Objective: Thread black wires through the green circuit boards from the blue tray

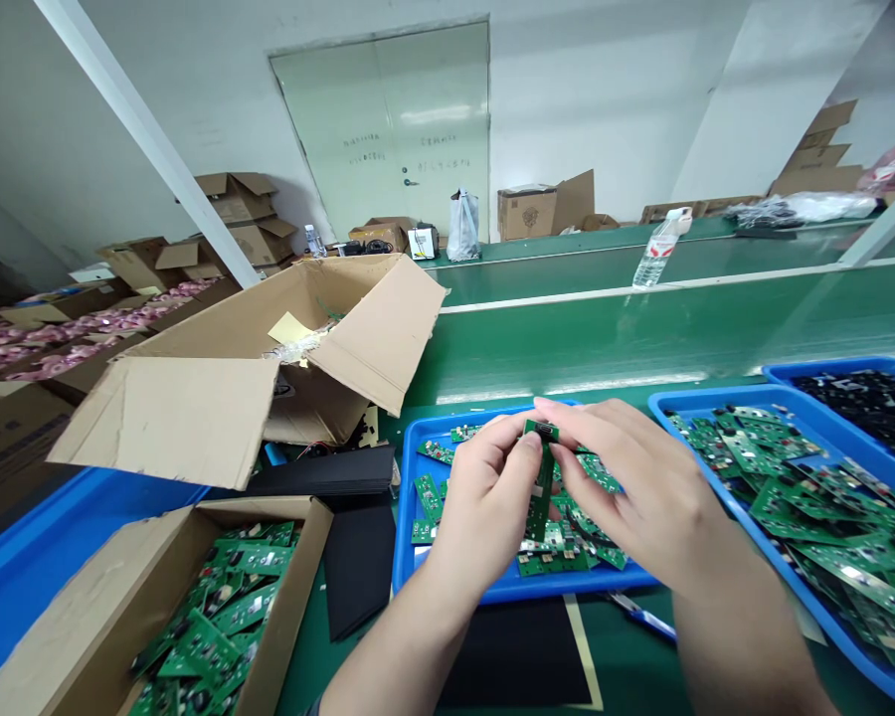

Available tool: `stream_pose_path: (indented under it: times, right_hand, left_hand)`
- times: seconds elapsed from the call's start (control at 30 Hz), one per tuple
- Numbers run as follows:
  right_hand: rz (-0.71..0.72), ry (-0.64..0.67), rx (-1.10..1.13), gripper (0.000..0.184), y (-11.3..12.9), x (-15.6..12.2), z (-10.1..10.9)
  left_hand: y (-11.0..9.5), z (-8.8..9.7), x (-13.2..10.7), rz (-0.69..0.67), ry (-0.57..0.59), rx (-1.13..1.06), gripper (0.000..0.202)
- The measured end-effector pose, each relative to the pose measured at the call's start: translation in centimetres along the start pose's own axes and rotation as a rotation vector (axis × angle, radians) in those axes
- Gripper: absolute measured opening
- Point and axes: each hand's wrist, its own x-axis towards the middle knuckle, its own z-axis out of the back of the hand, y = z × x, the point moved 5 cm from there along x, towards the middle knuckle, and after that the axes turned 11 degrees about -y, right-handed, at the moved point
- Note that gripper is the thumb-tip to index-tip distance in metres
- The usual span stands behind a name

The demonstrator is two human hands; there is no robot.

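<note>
On my feed, a white wall with a pale green door closes off the far end of the room. A long green assembly-line table crosses the view, with a plastic water bottle on its far section. To the left, a large open cardboard carton sits with its flaps splayed. Below it, a smaller cardboard box is packed with green boards, and black foam sheets lie just beside that box.

Nearest me are 3 blue plastic trays. The centre tray sits under the hands, the right tray is heaped with green boards, and the rear tray holds dark parts. A blue-handled tool lies just below the centre tray, though I cannot tell which kind.

Both hands are closed in a narrow pinch on 1 green circuit board, held above the centre tray. Its long axis runs roughly up and down in my view. The left hand holds it from the left side, and the right hand reaches its top end, where a small black component sits. The 2 hands look about equally near it.
</note>
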Motion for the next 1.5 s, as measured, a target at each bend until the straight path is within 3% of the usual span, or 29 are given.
stream_pose_path:
  times: [0.33,0.43,0.6,0.87,1.13,1.33,1.5]
  right_hand:
    - [-0.033,-0.056,-0.040,0.036,-0.9,0.4,1.2]
    - [0.017,-0.081,-0.058,0.037,-1.1,0.3,1.3]
    - [0.127,-0.106,-0.014,0.041,-1.4,0.0,1.8]
    - [0.158,-0.125,0.090,0.046,-1.1,0.0,2.3]
    - [0.104,-0.021,0.260,0.045,-0.6,0.2,1.6]
    - [-0.114,0.021,0.216,0.038,-2.0,0.0,2.2]
    - [-0.099,0.002,0.092,0.030,-1.6,-0.2,2.9]
  left_hand:
    - [0.0,0.2,0.2,-0.029,0.031,0.060,0.028]
    - [-0.2,0.2,0.1,-0.048,0.053,0.112,0.028]
    - [-0.5,0.1,-0.1,-0.061,0.168,0.196,0.030]
    - [-0.4,0.0,-0.2,-0.040,0.358,0.273,0.037]
    - [-0.2,-0.5,-0.4,-0.169,0.416,0.382,0.036]
    - [-1.2,-0.1,-0.4,-0.406,0.348,0.510,0.024]
    - [-1.6,0.7,-0.1,-0.566,0.170,0.557,0.034]
